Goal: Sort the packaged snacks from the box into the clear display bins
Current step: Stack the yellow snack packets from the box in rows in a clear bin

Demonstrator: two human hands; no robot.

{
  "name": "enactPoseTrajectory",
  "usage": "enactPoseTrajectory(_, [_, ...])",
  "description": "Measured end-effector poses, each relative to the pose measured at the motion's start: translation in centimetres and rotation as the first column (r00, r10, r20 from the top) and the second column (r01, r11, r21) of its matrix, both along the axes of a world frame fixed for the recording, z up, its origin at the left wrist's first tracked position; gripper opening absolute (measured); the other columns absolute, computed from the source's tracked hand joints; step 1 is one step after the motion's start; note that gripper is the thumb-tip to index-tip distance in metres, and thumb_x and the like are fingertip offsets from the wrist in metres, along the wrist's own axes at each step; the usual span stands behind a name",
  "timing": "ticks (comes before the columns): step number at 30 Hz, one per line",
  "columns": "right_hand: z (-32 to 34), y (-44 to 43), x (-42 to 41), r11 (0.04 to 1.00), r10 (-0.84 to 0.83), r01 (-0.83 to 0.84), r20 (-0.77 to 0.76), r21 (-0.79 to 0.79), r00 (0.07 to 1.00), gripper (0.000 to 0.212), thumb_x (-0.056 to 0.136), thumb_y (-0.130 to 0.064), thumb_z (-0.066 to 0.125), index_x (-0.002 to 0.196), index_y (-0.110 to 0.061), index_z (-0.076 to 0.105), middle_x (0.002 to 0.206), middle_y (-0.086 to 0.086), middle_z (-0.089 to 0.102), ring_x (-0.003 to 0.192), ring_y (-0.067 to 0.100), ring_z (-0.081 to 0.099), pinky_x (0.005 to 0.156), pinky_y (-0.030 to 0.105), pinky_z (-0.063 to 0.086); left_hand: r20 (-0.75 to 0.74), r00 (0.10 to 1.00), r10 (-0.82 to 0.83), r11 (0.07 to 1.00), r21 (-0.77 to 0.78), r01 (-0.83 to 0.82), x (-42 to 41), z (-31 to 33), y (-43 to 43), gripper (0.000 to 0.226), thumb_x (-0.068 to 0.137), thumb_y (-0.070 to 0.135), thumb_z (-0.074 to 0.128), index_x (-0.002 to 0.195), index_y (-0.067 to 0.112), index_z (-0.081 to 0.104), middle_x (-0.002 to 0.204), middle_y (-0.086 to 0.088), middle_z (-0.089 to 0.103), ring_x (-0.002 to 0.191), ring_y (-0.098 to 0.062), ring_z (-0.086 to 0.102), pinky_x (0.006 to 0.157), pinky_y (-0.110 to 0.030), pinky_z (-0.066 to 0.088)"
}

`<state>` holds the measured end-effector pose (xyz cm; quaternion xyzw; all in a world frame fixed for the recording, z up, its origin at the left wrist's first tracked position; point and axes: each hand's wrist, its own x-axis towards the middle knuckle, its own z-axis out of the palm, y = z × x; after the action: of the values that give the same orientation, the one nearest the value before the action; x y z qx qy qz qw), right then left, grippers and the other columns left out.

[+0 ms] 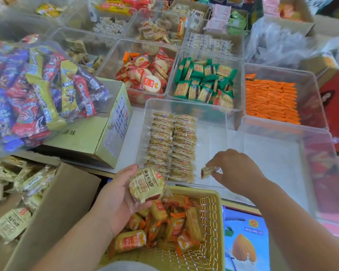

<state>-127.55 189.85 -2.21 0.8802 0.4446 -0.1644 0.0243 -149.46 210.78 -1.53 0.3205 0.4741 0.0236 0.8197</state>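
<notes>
Pinching pkt (208, 171) w/ right fingers (219, 163) over clear bin (204, 106) holding two rows (172, 145).

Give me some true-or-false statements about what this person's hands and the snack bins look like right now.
1. The left hand holds yellow-wrapped packets. True.
2. The right hand holds nothing. False: it pinches a small packet.
3. The near clear bin holds two rows of packets. True.
4. The green-wrapped crackers lie in the yellow basket. False: they lie in another clear bin; the basket holds orange-wrapped snacks.
</notes>
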Motion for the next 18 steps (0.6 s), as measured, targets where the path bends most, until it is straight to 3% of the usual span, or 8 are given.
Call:
enactPoseTrajectory(4, [-1.0,2.4,-0.3,0.942,0.107,-0.076,0.079,-0.327,0.991,0.021,0.091,-0.022,0.054,0.099,-0.035,0.068,0.093,-0.010,0.066,0.093,0.018,0.059,0.073,0.033,0.036,-0.006,0.999,-0.033,0.999,0.011,0.033,0.0,-0.1,0.1,0.027,0.100,0.035,0.059,0.125,0.028,0.064,0.108,-0.009,0.079,0.086,-0.035,0.078,0.046,-0.036,0.057])
enactPoseTrajectory(7, [-2.1,3.8,-0.3,0.894,0.137,-0.113,0.026,-0.434,0.990,0.015,0.089,-0.017,0.056,0.091,-0.024,0.069,0.085,-0.004,0.066,0.084,0.021,0.064,0.071,0.033,0.049,-0.007,0.999,-0.041,0.999,0.015,0.041,0.0,-0.4,0.3,0.029,0.098,0.034,0.061,0.126,0.028,0.065,0.114,-0.012,0.077,0.091,-0.039,0.077,0.047,-0.037,0.058])
enactPoseTrajectory(9, [-2.6,4.1,0.3,0.882,0.092,-0.132,-0.109,-0.452,0.990,0.017,0.093,-0.023,0.058,0.104,-0.020,0.071,0.099,0.001,0.070,0.094,0.025,0.066,0.081,0.037,0.056,0.003,0.999,-0.041,0.999,0.012,0.041,0.0,-0.5,0.4,0.031,0.096,0.033,0.062,0.126,0.028,0.066,0.115,-0.012,0.077,0.092,-0.040,0.077,0.048,-0.038,0.058])
enactPoseTrajectory(12, [-3.0,4.3,1.2,0.838,0.074,-0.212,-0.280,-0.503,0.957,0.034,0.103,-0.029,0.049,0.124,-0.011,0.068,0.125,0.006,0.067,0.115,0.027,0.062,0.099,0.042,0.051,0.016,0.998,-0.056,0.998,0.006,0.056,-0.1,-0.5,0.5,0.045,0.082,0.037,0.069,0.126,0.030,0.066,0.113,-0.009,0.078,0.094,-0.039,0.077,0.050,-0.038,0.059])
enactPoseTrajectory(18, [-4.5,5.0,1.5,0.825,-0.001,-0.221,-0.392,-0.520,0.920,0.037,0.108,-0.026,0.043,0.134,-0.006,0.061,0.136,0.011,0.061,0.125,0.030,0.056,0.107,0.042,0.045,0.034,0.998,-0.056,0.998,0.015,0.056,0.0,-0.6,0.6,0.038,0.087,0.034,0.066,0.126,0.031,0.067,0.110,-0.005,0.079,0.094,-0.037,0.077,0.051,-0.039,0.059])
